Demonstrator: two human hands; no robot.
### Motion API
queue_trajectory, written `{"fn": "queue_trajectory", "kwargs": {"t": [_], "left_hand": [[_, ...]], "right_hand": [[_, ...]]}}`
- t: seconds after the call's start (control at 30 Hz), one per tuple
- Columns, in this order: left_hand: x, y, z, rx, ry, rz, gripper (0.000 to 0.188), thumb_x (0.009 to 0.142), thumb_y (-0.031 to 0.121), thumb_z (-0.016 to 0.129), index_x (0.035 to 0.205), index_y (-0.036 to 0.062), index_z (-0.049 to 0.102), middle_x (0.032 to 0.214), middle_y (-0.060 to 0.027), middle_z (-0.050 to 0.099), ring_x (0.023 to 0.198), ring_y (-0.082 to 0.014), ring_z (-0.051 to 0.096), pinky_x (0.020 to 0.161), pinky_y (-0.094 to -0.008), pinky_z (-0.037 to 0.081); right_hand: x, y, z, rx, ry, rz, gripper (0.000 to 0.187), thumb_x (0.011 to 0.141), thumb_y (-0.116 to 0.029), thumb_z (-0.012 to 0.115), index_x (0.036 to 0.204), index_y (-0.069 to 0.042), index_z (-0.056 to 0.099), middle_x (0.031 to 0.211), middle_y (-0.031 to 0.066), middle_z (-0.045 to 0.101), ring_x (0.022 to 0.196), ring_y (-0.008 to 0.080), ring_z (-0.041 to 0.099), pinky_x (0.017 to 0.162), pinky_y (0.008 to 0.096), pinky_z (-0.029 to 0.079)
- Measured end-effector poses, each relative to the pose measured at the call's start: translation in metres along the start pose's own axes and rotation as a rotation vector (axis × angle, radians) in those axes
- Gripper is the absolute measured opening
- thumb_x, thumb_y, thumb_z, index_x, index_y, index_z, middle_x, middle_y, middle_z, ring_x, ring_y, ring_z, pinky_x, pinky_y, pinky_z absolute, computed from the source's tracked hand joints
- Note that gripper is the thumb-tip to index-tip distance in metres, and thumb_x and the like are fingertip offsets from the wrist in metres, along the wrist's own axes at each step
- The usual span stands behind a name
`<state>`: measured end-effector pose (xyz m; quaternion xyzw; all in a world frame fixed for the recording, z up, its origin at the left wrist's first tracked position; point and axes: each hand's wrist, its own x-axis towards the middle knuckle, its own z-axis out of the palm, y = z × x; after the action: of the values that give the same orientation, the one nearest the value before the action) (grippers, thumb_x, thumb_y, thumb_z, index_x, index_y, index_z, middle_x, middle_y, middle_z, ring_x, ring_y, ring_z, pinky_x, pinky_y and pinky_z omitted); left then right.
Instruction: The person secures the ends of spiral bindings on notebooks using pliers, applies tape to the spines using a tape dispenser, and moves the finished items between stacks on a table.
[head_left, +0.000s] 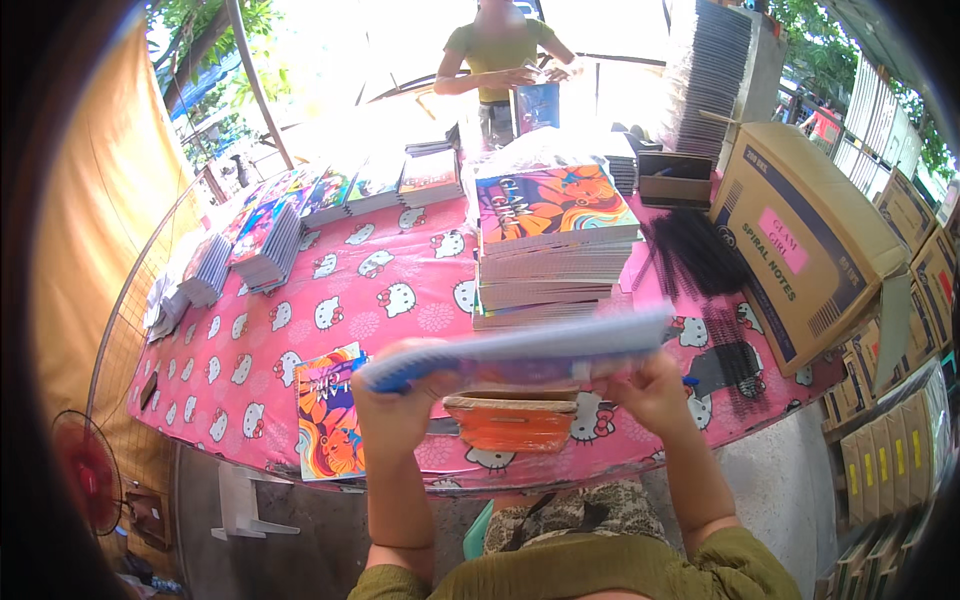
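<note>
Between my two hands is a notebook (530, 345), smeared by motion, held wide and nearly edge-on above the table's near side. My left hand (408, 385) grips its left end, where a blue part shows. At the right end my right hand (645, 388) has its fingers closed on the lower edge. Beneath it an orange box-like block (515, 427) sits on the table. A colourful illustrated notebook cover (328, 415) lies beside my left forearm. Beyond the held notebook rises a tall stack of illustrated notebooks (550, 255).
Black spiral coils (700, 252) lie right of the stack, near a large cardboard box (800, 240). Several notebook piles (268, 250) line the far left of the pink patterned table (400, 300). Across it a person (495, 60) handles a blue item. A fan (85, 470) stands lower left.
</note>
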<state>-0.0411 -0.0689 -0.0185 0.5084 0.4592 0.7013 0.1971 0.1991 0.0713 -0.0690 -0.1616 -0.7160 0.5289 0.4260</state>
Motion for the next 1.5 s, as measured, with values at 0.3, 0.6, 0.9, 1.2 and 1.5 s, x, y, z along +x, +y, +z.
{"fn": "queue_trajectory", "kwargs": {"t": [0.3, 0.6, 0.9, 1.2, 1.5], "left_hand": [[-0.017, -0.039, 0.011, 0.494, 0.001, 0.068, 0.089, 0.058, 0.006, 0.086, 0.135, 0.0092, 0.041, 0.129, -0.0119, 0.05, 0.116, -0.022, 0.048, 0.1, -0.0345, 0.037], [-0.057, -0.085, 0.013, -0.077, 0.341, -0.268, 0.089, 0.073, 0.015, 0.08, 0.143, -0.0023, 0.026, 0.138, -0.012, 0.041, 0.121, -0.024, 0.044, 0.107, -0.0365, 0.029], [-0.038, -0.049, 0.045, 0.574, 0.354, 0.277, 0.062, 0.085, 0.018, 0.062, 0.141, 0.0075, 0.037, 0.151, -0.0138, 0.028, 0.142, -0.0282, 0.021, 0.114, -0.045, 0.016], [-0.025, -0.028, 0.09, 1.02, -0.564, 0.02, 0.064, 0.087, 0.038, 0.059, 0.139, 0.0061, 0.042, 0.143, -0.0202, 0.039, 0.13, -0.0359, 0.038, 0.111, -0.0567, 0.008], [-0.023, -0.04, 0.099, 0.705, -0.12, 0.271, 0.017, 0.069, 0.02, 0.079, 0.076, 0.0079, 0.069, 0.074, -0.0032, 0.068, 0.071, -0.0197, 0.06, 0.079, -0.0345, 0.035]], "right_hand": [[-0.057, 0.08, 0.021, -0.475, -0.082, 0.285, 0.043, 0.073, 0.001, 0.073, 0.112, -0.002, 0.056, 0.102, 0.0142, 0.062, 0.096, 0.0285, 0.062, 0.083, 0.0362, 0.05], [-0.058, 0.049, 0.037, -0.265, -0.087, 0.219, 0.072, 0.072, -0.021, 0.081, 0.128, 0.0, 0.042, 0.127, 0.0194, 0.047, 0.128, 0.0367, 0.041, 0.105, 0.0421, 0.037], [-0.005, 0.112, -0.186, -1.394, 0.504, 0.586, 0.033, 0.074, -0.027, 0.077, 0.09, -0.002, 0.063, 0.103, 0.0199, 0.062, 0.099, 0.0375, 0.061, 0.085, 0.0447, 0.05], [-0.003, 0.123, -0.214, -1.449, 0.536, 0.479, 0.019, 0.087, -0.018, 0.06, 0.1, -0.004, 0.063, 0.095, 0.0182, 0.061, 0.086, 0.0379, 0.064, 0.077, 0.0468, 0.052], [-0.004, 0.009, -0.051, -0.828, 0.076, -0.128, 0.02, 0.083, -0.016, 0.066, 0.102, -0.008, 0.067, 0.089, 0.009, 0.063, 0.075, 0.0276, 0.065, 0.062, 0.0374, 0.052]]}}
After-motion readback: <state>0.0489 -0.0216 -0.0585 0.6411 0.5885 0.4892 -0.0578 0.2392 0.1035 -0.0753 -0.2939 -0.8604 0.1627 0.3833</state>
